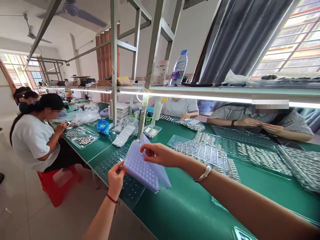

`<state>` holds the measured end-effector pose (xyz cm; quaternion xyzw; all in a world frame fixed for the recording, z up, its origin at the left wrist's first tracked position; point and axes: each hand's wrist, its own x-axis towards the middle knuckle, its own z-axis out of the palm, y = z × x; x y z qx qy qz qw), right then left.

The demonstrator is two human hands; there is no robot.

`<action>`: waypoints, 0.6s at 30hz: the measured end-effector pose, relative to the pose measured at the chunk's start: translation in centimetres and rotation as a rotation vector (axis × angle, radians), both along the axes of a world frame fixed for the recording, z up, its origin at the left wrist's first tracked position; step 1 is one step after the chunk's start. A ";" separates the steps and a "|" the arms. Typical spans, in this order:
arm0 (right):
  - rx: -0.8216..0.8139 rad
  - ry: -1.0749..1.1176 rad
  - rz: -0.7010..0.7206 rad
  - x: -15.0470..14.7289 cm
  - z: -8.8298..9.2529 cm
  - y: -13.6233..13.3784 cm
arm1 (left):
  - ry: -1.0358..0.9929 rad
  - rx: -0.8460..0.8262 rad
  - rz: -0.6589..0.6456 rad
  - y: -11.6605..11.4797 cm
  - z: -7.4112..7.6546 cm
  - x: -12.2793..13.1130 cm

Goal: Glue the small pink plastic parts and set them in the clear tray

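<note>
My left hand grips the left edge of a stack of clear, bluish plastic blister trays with rows of small pockets, tilted above the table. My right hand is over the face of the stack, its fingers bent and a gap between thumb and forefinger; nothing shows between them. Behind the stack, a separate plastic tray leans away to the right. Beneath them lies a clear tray with a few small pieces, at the table's near edge.
Filled trays of small metallic parts cover the green table to the right. A metal post rises beyond the stack, near a small plastic box. Co-workers sit opposite and at left, one on a red stool.
</note>
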<state>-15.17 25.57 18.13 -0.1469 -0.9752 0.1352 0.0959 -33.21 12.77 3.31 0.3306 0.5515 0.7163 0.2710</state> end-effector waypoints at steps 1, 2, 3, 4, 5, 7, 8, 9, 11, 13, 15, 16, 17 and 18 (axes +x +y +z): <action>0.015 0.009 -0.005 0.1 -0.1 -0.3 | 0.011 -0.011 0.007 -0.1 -0.3 -0.2; 0.031 0.021 -0.012 0.1 -0.2 -0.7 | 0.022 -0.025 0.013 -0.3 -0.6 -0.4; 0.048 0.034 -0.019 0.1 -0.4 -1.1 | 0.033 -0.043 0.019 -0.6 -0.8 -0.7; 0.064 0.050 -0.026 0.2 -0.5 -1.6 | 0.045 -0.066 0.026 -0.8 -1.0 -1.0; 0.079 0.067 -0.032 0.2 -0.7 -2.0 | 0.056 -0.092 0.033 -1.2 -1.1 -1.3; 0.104 0.099 -0.041 0.5 -0.7 -2.6 | 0.076 -0.141 0.054 -2.1 -1.0 -1.9; 0.113 0.111 -0.039 0.7 -0.7 -2.8 | 0.083 -0.158 0.067 -2.5 -0.9 -2.0; 0.118 0.121 -0.031 0.9 -0.7 -3.0 | 0.085 -0.167 0.078 -3.0 -0.7 -2.0; 0.123 0.131 0.001 1.2 -0.5 -3.5 | 0.072 -0.163 0.077 -3.4 -0.2 -1.4; 0.123 0.129 0.048 1.4 -0.4 -4.3 | 0.028 -0.149 0.013 -3.2 0.4 0.0; 0.120 0.113 0.102 1.6 -0.4 -5.5 | -0.050 -0.139 -0.120 -2.4 1.2 1.9; 0.117 0.102 0.129 1.6 -0.3 -6.2 | -0.098 -0.132 -0.197 -1.9 1.6 2.8; 0.112 0.092 0.152 1.8 -0.3 -6.8 | -0.149 -0.122 -0.273 -1.4 2.1 3.6; 0.105 0.085 0.169 2.0 -0.3 -7.3 | -0.200 -0.108 -0.341 -1.0 2.6 4.3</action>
